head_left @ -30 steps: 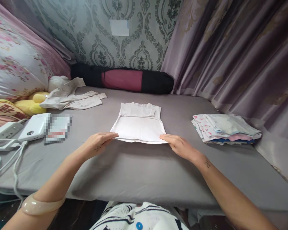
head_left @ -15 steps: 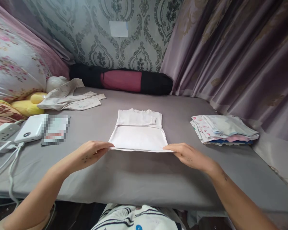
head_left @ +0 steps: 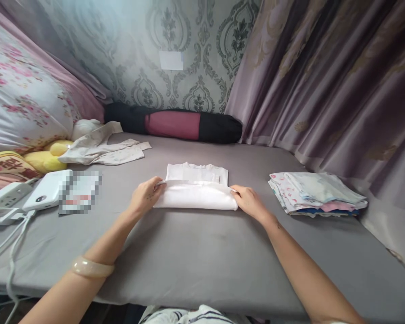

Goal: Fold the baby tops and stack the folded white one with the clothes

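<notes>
A white shirt (head_left: 195,196) lies on the grey sheet in front of me, its neckline at the far end and its sleeves tucked across the body. The near part is turned up over the middle. My left hand (head_left: 148,194) pinches the left corner of the lifted hem. At the opposite corner, my right hand (head_left: 248,199) grips the same hem with its fingers closed. The hem is held slightly above the layers below, and the fold bulges toward me.
To the right sits a stack of folded clothes (head_left: 319,192). On the left are a printed garment (head_left: 104,150), a white power bank (head_left: 47,190), a power strip (head_left: 6,198) and cables. A black and maroon bolster-shaped bag (head_left: 173,125) lies along the wall.
Both hands have carried the shirt's hem away from me, from the near edge up over the middle, doubling the lower part. The view has tilted up slightly.
</notes>
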Demonstrator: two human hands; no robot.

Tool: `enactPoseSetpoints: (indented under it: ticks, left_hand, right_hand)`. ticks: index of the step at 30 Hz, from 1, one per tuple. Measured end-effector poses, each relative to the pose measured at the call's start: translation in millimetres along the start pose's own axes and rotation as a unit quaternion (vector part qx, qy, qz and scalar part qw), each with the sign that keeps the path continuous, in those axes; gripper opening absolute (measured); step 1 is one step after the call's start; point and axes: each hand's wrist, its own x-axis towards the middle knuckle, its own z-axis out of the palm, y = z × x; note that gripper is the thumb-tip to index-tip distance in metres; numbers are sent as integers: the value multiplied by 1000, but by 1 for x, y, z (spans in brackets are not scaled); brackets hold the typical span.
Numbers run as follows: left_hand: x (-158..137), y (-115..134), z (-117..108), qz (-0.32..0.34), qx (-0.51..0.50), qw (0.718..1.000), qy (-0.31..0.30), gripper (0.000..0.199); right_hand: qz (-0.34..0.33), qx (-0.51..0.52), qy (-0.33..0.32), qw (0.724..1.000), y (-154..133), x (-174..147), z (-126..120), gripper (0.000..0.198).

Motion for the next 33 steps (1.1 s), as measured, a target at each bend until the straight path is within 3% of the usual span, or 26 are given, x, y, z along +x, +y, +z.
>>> enactPoseSetpoints:
  ticks: [6,14,20,33]
  left_hand:
    - [31,7,22,-16,36,999,28,28]
    - [64,16,35,-35,79,996,33,28]
    - [83,15,43,-29,94,995,31,30]
    - [100,8,57,-34,93,995,28,33]
  right_hand:
    - [69,-20,11,997,2,39,15,31]
    - [143,-29,16,989,1,84,19,32]
    - [205,-2,60,977,-12,92,31,34]
    - [239,-18,115,964,-11,101,54,31]
